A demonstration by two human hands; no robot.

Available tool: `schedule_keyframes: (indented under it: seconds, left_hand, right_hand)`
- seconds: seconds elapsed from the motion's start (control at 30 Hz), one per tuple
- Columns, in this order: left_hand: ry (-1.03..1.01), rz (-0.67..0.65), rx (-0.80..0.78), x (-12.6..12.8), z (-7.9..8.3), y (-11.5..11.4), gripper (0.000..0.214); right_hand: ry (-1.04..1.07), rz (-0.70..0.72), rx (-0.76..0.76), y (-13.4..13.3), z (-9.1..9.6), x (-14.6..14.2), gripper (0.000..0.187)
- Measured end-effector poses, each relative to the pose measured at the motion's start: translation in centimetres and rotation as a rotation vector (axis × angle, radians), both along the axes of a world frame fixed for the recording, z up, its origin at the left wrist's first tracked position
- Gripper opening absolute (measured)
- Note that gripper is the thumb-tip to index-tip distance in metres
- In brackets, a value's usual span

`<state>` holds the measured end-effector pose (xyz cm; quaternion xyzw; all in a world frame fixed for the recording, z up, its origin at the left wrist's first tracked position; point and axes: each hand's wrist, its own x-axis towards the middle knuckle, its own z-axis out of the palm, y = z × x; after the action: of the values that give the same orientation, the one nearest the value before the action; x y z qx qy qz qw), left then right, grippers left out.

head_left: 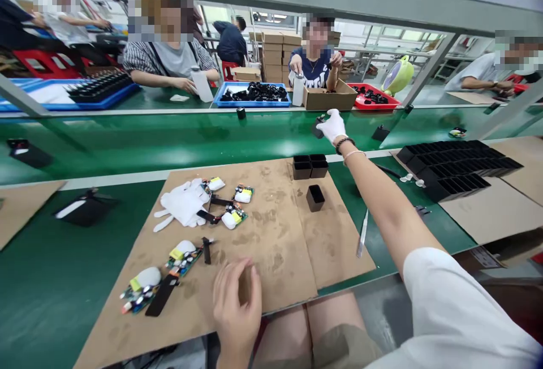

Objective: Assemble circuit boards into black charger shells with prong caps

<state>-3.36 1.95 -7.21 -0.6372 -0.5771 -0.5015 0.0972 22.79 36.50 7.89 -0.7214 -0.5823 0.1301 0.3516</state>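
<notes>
My right hand [333, 125], in a white glove, reaches far out over the green conveyor belt [169, 137] and is closed on a small black part [317, 128]. My left hand [236, 295] is bare and rests on the near edge of the brown cardboard sheet [275, 239], fingers curled loosely, with nothing visible in them. Several small circuit boards [184, 256] with white and yellow components lie left of it. A loose white glove [182, 206] lies on the cardboard. Black open casings [309, 166] stand at the sheet's far edge, and a single black casing [315, 197] stands nearer.
Rows of black casings [453, 165] sit on cardboard at the right. A metal tweezer [362, 234] lies by the sheet's right edge. Other people work across the belt with a blue tray [254, 94], a cardboard box [328, 97] and a red tray [373, 98].
</notes>
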Motion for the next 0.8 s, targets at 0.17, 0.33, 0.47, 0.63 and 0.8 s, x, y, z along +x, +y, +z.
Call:
schedule_keyframes:
  seconds: [0.17, 0.33, 0.47, 0.63, 0.8]
  left_hand:
    - [0.017, 0.013, 0.022, 0.0, -0.1, 0.0, 0.019]
    - [0.036, 0.005, -0.039, -0.1, -0.1, 0.2, 0.015]
    - [0.044, 0.001, -0.034, -0.1, 0.0, 0.1, 0.014]
    - [0.037, -0.03, -0.063, 0.5, 0.4, 0.1, 0.012]
    - [-0.038, -0.078, -0.164, 0.8, 0.8, -0.2, 0.011]
  right_hand:
    - [-0.117, -0.059, -0.147, 3.7, -3.5, -1.2, 0.039]
    - [-0.196, -0.025, -0.168, 3.2, -1.6, -2.1, 0.051]
    - [-0.247, 0.155, -0.019, -1.5, 2.9, -2.1, 0.07]
    - [-0.277, 0.6, -0.145, -11.8, 3.1, -0.7, 0.046]
    - [-0.399, 0.722, -0.287, -17.9, -2.4, 0.0, 0.079]
